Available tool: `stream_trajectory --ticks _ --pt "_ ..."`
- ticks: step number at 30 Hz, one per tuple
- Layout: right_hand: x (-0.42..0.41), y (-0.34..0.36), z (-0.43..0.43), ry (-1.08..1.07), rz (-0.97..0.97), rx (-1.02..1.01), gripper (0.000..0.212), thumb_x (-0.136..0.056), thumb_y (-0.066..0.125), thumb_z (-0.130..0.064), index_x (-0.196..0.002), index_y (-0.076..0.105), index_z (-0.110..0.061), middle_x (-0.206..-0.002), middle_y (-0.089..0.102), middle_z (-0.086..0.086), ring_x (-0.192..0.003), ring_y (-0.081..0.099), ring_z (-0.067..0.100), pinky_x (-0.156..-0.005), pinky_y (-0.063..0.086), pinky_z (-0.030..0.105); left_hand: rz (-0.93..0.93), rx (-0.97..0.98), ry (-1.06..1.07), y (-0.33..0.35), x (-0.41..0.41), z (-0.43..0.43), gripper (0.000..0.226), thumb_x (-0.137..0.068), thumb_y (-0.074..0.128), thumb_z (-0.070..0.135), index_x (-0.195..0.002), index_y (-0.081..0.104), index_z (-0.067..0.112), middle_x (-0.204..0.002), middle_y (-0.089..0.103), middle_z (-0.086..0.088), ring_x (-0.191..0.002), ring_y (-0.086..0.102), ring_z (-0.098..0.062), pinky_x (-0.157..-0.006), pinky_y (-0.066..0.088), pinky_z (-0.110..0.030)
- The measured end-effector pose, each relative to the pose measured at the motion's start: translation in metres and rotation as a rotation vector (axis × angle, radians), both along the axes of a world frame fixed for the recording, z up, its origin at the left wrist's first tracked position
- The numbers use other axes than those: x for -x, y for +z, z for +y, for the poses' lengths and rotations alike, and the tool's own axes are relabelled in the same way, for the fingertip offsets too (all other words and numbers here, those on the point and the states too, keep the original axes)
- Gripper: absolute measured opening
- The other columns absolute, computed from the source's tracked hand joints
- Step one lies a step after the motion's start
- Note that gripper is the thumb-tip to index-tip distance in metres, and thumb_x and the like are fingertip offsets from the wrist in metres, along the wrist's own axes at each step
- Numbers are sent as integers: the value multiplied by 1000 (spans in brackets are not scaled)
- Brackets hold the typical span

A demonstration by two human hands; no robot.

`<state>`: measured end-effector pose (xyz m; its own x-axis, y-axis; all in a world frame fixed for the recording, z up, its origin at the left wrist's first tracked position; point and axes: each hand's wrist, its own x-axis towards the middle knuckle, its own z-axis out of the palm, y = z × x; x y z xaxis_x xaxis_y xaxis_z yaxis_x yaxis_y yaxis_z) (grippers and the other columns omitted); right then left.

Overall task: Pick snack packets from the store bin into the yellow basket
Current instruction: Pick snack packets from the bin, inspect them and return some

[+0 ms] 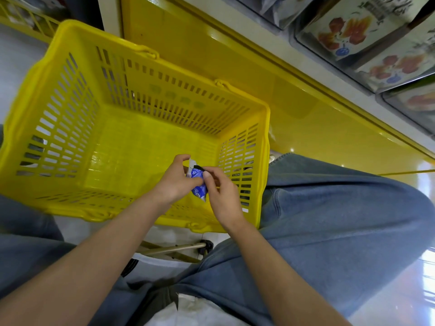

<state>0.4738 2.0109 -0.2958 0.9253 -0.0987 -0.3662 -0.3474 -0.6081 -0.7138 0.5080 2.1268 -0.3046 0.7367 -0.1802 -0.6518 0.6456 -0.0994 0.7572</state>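
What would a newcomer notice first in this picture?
The big yellow basket fills the middle of the view. Over its near right corner, the left hand and right hand together pinch a small blue packet. Bins of printed packets sit at top right.

Over the yellow basket (77, 128), near its right wall, the left hand (175, 181) and right hand (222, 196) together pinch a blue snack packet (198, 182).

Illumination: bright, even, overhead—shadows soft. Glare spots on the glossy floor (422, 262) and yellow shelf front (215, 35). Wide-angle distortion bends straight edges. Motion blur softens the basket (35, 71) rim and upper-right packets (348, 29) — centre sharp.
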Motion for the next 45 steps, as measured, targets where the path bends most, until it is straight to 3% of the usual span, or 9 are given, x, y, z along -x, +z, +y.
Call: stream_trajectory --ticks 7,13,17,25,31,35,38,41,45 --pt "-10 8 1 -317 260 -456 38 -86 63 -16 -120 48 -10 -124 54 12 -85 62 11 -64 53 15 -7 132 156 5 -6 7 54 -82 61 -4 -129 42 16 -119 56 -13 -101 58 -21 -89 50 -32" --pt "-9 6 -5 -291 -86 -106 37 -72 77 -6 -96 54 -20 -100 61 2 -84 59 11 -76 51 26 4 32 63 8 -5 1 40 -89 59 12 -126 46 13 -116 53 -6 -104 53 -18 -87 44 -31" --pt "-1 5 -5 -25 -293 109 30 -74 75 -11 -98 60 -21 -96 53 -11 -83 50 1 -72 43 16 154 310 186 15 -5 -3 29 -93 52 20 -117 46 4 -100 60 -11 -82 61 -22 -75 51 -29" --pt "-2 11 -2 316 -528 218 23 -77 70 -5 -99 70 -12 -102 65 5 -97 55 18 -83 40 17 145 389 484 15 -9 4 13 -97 44 17 -106 44 7 -103 61 -15 -78 62 -18 -63 54 -25" --pt "-5 17 -1 379 -491 149 16 -83 66 -18 -97 69 -11 -108 63 5 -102 52 16 -88 40 20 110 411 620 14 -9 3 25 -99 35 10 -120 45 1 -110 60 -14 -82 64 -17 -58 55 -24" --pt "-6 21 5 26 -361 9 29 -87 62 -25 -112 55 -13 -110 51 -3 -101 49 1 -87 41 14 44 494 666 19 -14 6 22 -99 33 4 -97 54 10 -99 65 -5 -70 69 -8 -56 56 -24" --pt "-15 24 7 -200 -35 -183 40 -89 61 -24 -124 47 -11 -119 54 -7 -99 54 1 -82 46 12 7 574 563 21 -14 7 29 -97 31 0 -109 57 8 -105 66 -5 -83 69 -17 -62 56 -25" --pt "-24 27 4 -311 169 -457 28 -91 57 -11 -117 55 -3 -116 63 16 -89 63 16 -74 52 22 -43 509 470 22 -12 11 35 -93 33 -7 -120 53 4 -111 63 -10 -91 64 -18 -70 55 -22" --pt "-38 41 -4 -313 34 -403 13 -88 58 -4 -100 61 -9 -103 66 13 -83 63 12 -68 51 18 -137 260 298 29 -13 19 34 -83 49 -11 -107 59 12 -107 64 -9 -91 61 -16 -74 49 -20"
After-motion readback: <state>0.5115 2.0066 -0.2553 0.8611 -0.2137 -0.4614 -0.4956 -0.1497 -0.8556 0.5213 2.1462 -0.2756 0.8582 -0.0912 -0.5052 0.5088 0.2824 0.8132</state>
